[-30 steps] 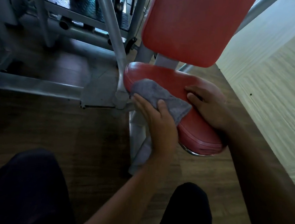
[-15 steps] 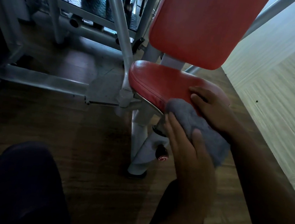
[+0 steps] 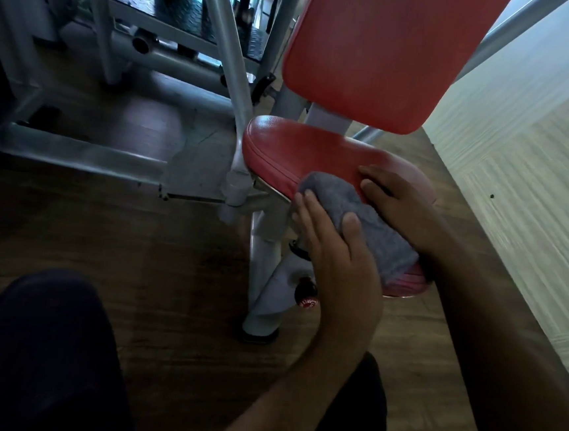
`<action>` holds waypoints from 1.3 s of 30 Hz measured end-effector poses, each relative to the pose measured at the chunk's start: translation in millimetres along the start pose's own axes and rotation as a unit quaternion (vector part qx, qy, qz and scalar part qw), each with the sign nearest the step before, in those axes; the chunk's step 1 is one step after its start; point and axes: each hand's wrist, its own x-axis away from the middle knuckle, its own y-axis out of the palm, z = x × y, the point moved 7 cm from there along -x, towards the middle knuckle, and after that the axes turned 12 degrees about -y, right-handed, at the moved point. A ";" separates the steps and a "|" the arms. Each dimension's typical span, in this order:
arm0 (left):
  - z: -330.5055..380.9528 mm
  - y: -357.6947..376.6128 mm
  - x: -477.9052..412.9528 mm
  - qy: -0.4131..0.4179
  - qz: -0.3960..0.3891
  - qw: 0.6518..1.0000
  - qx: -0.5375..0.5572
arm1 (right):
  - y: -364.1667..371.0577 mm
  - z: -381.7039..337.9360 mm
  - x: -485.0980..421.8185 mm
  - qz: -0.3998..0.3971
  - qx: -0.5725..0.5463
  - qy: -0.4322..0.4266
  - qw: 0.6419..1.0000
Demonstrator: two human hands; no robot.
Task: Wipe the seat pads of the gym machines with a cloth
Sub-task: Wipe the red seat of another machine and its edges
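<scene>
Head view: left hand (image 3: 336, 257) presses cloth (image 3: 373, 228) onto seat pad (image 3: 302, 151)

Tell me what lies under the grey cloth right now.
The near edge of the red seat pad lies under the grey cloth, which the left hand presses down. The pad surface beneath is covered and cannot be seen.
</scene>
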 end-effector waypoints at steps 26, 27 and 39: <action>59.5 53.6 -49.5 0.166 -0.278 0.771 -0.548 | -49.3 -28.3 47.9 0.223 -0.055 0.016 0.973; 68.9 49.1 -59.3 0.134 -0.284 0.820 -0.479 | -51.8 -32.8 45.6 0.228 -0.023 0.027 0.973; 87.0 18.2 -107.8 0.177 -0.188 0.857 -0.446 | 16.9 -51.2 59.1 0.119 0.183 0.062 0.974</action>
